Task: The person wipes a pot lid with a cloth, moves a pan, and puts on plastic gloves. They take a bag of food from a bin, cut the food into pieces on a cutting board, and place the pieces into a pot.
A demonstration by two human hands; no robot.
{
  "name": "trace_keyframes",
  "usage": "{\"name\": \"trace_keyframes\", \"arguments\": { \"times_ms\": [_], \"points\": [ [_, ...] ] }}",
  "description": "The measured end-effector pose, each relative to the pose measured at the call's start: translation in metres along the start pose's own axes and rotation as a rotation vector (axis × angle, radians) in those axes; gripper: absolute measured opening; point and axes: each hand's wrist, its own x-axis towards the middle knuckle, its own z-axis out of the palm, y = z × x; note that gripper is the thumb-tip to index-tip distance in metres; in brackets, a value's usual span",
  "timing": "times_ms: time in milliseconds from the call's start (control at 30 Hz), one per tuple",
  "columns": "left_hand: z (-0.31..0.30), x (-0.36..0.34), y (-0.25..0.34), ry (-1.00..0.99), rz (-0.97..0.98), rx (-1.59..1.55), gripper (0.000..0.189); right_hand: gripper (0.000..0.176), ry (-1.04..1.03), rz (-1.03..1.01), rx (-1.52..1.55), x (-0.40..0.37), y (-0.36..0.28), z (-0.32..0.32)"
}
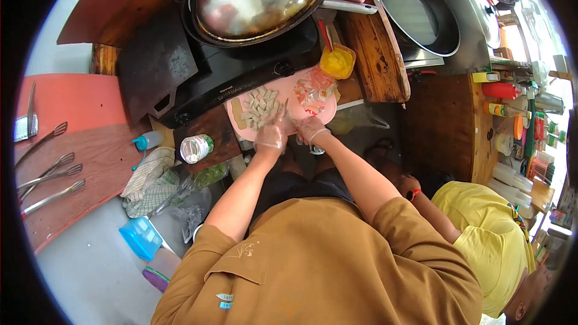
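Note:
My left hand [271,135], in a clear plastic glove, is closed at the front edge of a pink cutting board [242,127]. A thin, pointed grey thing [285,107] sticks up by its fingertips. Just left of it lies a pile of pale grey cut pieces [260,107] on the board. My right hand [309,129], gloved likewise, is close beside the left with its fingers bent together; what it holds, if anything, I cannot make out. Beyond the right hand, a clear plastic bag [313,89] with red and white pieces rests on the board.
A black stove [241,78] bears a large wok with a domed lid [259,0]. A yellow-filled tub [337,62] stands behind the board, a labelled jar [197,148] to the left. Spatulas [54,171] lie far left. A person in yellow [490,229] is at right.

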Motion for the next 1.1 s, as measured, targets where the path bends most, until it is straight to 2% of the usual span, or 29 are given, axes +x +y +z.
{"name": "trace_keyframes", "arguments": {
  "times_ms": [33,67,100,167,300,367,400,467,500,533,567,600,633,700,733,800,833,867,900,967,1033,1067,1100],
  "points": [
    [-0.006,-0.002,0.004,0.098,0.023,-0.094,0.048,0.030,0.050,-0.294,-0.607,0.006,0.003,0.000],
    [-0.003,-0.008,0.004,0.093,0.018,-0.096,0.048,0.023,0.092,-0.587,-1.212,0.011,0.009,0.002],
    [0.003,-0.016,0.001,0.066,0.027,-0.078,0.049,0.023,0.082,-0.584,-1.209,0.014,0.016,0.006],
    [0.013,-0.026,-0.008,0.044,0.026,-0.055,0.049,0.019,0.204,-0.539,-0.825,0.023,0.026,0.011],
    [0.023,-0.027,-0.003,-0.070,0.082,0.086,0.050,0.020,0.154,-0.618,-0.891,0.023,0.035,0.007],
    [0.022,-0.021,-0.001,-0.075,0.099,0.067,0.049,0.026,0.245,-0.884,-0.879,0.033,0.048,0.004],
    [0.016,-0.017,0.000,-0.061,0.094,0.067,0.049,0.026,0.243,-0.895,-0.890,0.030,0.040,0.001],
    [-0.003,-0.015,0.002,-0.001,0.001,-0.193,0.052,0.020,-0.004,-0.447,-0.630,0.015,0.023,-0.002],
    [-0.012,-0.020,-0.002,0.010,-0.003,-0.192,0.052,0.020,-0.007,-0.453,-0.639,0.021,0.030,-0.001],
    [-0.023,-0.028,-0.011,0.092,-0.082,-0.212,0.052,0.027,0.043,-0.501,-0.526,0.035,0.047,0.001],
    [-0.034,-0.035,-0.021,0.174,-0.160,-0.231,0.052,0.044,0.094,-0.548,-0.411,0.044,0.053,0.001],
    [-0.044,-0.043,-0.033,0.097,-0.319,-0.181,0.051,0.033,0.103,-0.507,-0.538,0.034,0.040,0.001],
    [-0.046,-0.048,-0.046,0.281,-0.255,-0.100,0.047,0.033,0.100,-0.519,-0.544,0.039,0.042,0.002],
    [-0.054,-0.055,-0.069,0.262,-0.321,0.016,0.042,0.033,0.409,-0.730,-1.090,0.048,0.043,0.009],
    [-0.056,-0.052,-0.075,0.280,-0.322,0.016,0.042,0.046,0.305,-0.548,-1.160,0.035,0.022,0.011],
    [-0.052,-0.051,-0.084,0.179,-0.396,0.069,0.038,0.041,0.325,-0.514,-1.145,0.034,0.006,0.017],
    [-0.045,-0.048,-0.087,0.188,-0.405,0.063,0.038,0.038,0.340,-0.469,-1.122,0.034,0.003,0.018],
    [-0.036,-0.043,-0.088,0.159,-0.334,0.066,0.038,0.038,0.333,-0.474,-1.136,0.033,0.003,0.019],
    [-0.032,-0.037,-0.085,0.130,-0.264,0.071,0.038,0.033,0.385,-0.507,-1.042,0.031,0.003,0.020],
    [-0.020,-0.028,-0.074,0.078,-0.299,0.107,0.041,0.032,0.422,-0.545,-0.960,0.031,0.001,0.019],
    [-0.010,-0.017,-0.059,0.066,-0.359,0.067,0.046,0.041,0.317,-0.162,-0.381,0.020,-0.014,0.020],
    [-0.010,-0.015,-0.051,0.036,-0.440,0.033,0.043,0.041,0.307,-0.158,-0.389,0.012,-0.020,0.016],
    [-0.011,-0.016,-0.048,0.037,-0.455,0.030,0.043,0.034,0.197,-0.147,-0.402,0.005,-0.027,0.011]
  ]
}}
